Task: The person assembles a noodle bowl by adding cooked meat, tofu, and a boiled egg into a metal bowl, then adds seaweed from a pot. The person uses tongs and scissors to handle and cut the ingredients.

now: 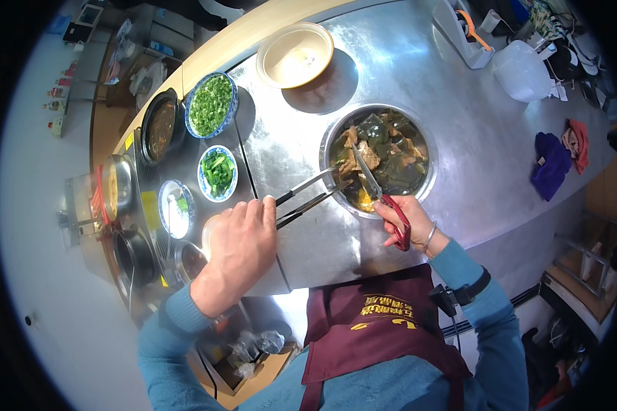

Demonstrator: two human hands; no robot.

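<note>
My left hand (243, 240) grips metal tongs (308, 195) whose tips reach into a steel bowl (329, 140) of dark seaweed and pale meat pieces (384, 154). My right hand (408, 219) holds red-handled scissors (384, 195), blades pointing up into the bowl over a meat piece held near the tongs' tips. The bowl sits in the middle of a shiny steel counter (459, 116).
An empty cream bowl (295, 55) stands beyond the steel bowl. Left of it are a bowl of chopped greens (210, 104), a smaller bowl of greens (217, 172), a dark sauce pot (161, 127) and several small containers. Purple and red cloths (555, 161) lie at right.
</note>
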